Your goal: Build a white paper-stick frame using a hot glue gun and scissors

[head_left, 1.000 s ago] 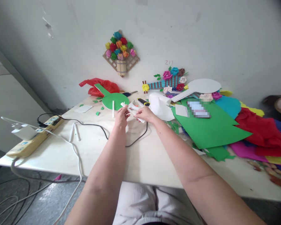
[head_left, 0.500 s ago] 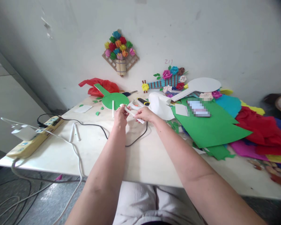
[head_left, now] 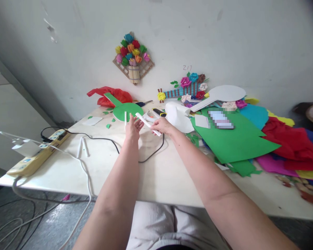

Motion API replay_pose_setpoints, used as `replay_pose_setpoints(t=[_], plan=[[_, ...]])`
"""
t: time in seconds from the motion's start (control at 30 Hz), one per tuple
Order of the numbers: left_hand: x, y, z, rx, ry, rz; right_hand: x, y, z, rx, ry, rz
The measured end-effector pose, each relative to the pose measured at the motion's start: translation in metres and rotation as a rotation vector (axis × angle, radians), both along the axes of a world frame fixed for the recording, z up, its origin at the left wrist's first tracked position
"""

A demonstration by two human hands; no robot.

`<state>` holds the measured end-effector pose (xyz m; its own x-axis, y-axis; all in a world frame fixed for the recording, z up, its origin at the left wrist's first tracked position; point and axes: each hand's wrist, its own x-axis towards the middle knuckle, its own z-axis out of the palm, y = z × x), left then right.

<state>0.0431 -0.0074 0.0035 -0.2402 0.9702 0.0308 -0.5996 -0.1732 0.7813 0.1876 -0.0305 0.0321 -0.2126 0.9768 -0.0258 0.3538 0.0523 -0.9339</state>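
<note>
My right hand (head_left: pixel 161 125) pinches a narrow white strip (head_left: pixel 144 118), which slants up to the left toward my other hand. Beside the strip's far end, my left hand (head_left: pixel 134 128) has its fingers apart and holds nothing. Just beyond it lies a green paddle-shaped piece (head_left: pixel 120 110), with a second white strip (head_left: pixel 125 117) standing out against its edge. Partly hidden behind the held strip is a white tool (head_left: pixel 149 118), perhaps a glue gun. A yellow-and-black handled tool (head_left: pixel 159 112) rests behind my right hand, next to crumpled white paper (head_left: pixel 179 118).
A yellow power strip (head_left: pixel 39 152) with cords sits at the left, near two white strips (head_left: pixel 85 147). Green sheets (head_left: pixel 232 146), a phone (head_left: pixel 221 119), a white paddle shape (head_left: pixel 226 93) and red crepe paper (head_left: pixel 289 144) cover the right. Scissors (head_left: pixel 141 103) lie at the back.
My left hand has let go of the white strip and spread its fingers, drawing slightly left. The right hand keeps hold of the strip.
</note>
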Motion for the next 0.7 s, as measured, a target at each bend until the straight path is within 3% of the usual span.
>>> replay_pose_setpoints(t=[0.17,0.27,0.5,0.7], plan=[[0.005,-0.003,-0.002,0.017,0.152,-0.143,-0.004,0.011,-0.009,0.239,-0.183,-0.118],[0.006,-0.004,-0.004,0.06,0.212,-0.16,-0.006,0.012,-0.011,0.31,-0.269,-0.151],[0.004,-0.002,-0.004,0.062,0.135,-0.049,-0.009,0.01,-0.012,0.202,-0.181,-0.046],[0.007,-0.004,-0.004,0.025,0.137,-0.073,-0.018,0.011,-0.018,0.155,-0.105,-0.065]])
